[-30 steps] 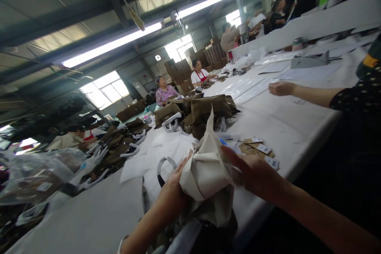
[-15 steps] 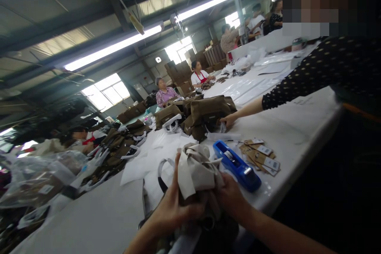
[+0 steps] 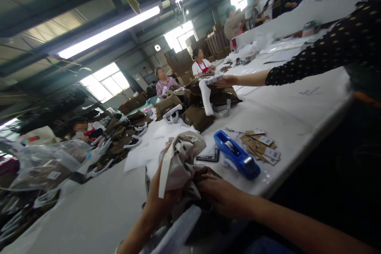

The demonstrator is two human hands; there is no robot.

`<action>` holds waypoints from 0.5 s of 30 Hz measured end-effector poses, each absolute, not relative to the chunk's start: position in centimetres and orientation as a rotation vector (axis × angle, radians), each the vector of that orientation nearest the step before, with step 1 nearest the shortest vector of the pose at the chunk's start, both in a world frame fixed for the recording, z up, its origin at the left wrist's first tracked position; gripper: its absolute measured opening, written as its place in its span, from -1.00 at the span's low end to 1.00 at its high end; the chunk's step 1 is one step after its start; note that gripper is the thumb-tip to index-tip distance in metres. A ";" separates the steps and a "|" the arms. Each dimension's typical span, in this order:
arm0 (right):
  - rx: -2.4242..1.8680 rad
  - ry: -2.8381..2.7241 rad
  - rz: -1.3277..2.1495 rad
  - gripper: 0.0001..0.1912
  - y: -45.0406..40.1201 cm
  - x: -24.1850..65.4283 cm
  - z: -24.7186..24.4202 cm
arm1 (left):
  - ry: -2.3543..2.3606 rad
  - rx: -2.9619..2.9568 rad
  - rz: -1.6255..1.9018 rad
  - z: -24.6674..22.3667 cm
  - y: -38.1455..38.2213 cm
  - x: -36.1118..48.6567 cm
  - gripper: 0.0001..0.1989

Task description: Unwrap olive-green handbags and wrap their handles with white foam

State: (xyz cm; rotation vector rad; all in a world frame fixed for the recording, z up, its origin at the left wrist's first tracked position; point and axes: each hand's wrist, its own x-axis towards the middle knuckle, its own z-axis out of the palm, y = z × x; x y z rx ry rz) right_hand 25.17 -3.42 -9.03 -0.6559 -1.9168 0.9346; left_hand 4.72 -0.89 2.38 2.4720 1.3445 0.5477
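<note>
A brown bag (image 3: 210, 171) with its pale lining (image 3: 180, 162) pulled out bunches up between my two hands at the near table edge. My left hand (image 3: 163, 194) wraps the lining from the left side, most of its fingers hidden behind the cloth. On the right, my right hand (image 3: 218, 192) is closed on the brown fabric near the opening, fingertips partly tucked into the folds. A white-wrapped strap (image 3: 181, 226) hangs blurred below them. Just right of the bag stands a blue tape dispenser (image 3: 236, 154).
Brown paper tags (image 3: 260, 147) lie beyond the dispenser, and a dark card (image 3: 208, 155) beside it. A co-worker's hand (image 3: 226, 81) reaches to a pile of brown bags (image 3: 196, 117). White paper sheets (image 3: 154, 139) and a plastic-wrapped heap (image 3: 50, 162) are to the left.
The bunched lining has shifted left and tilted, and my right hand has moved from the lining down onto brown fabric. The co-worker's hand has risen, lifting a white-wrapped strap.
</note>
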 end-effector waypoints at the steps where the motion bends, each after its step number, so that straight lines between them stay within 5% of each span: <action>1: -0.650 -2.060 0.857 -0.65 -3.7 25.3 -9.2 | 1.322 2.468 0.625 2.6 -0.9 4.6 -0.22; 6: -0.681 -2.352 0.631 -0.44 -4.3 26.3 -9.3 | 1.295 2.624 0.433 3.3 -0.9 3.3 -0.30; 15: -0.885 -2.391 0.232 -0.86 -3.9 26.6 -9.8 | 0.971 2.449 -0.586 7.1 -3.1 5.5 -0.25</action>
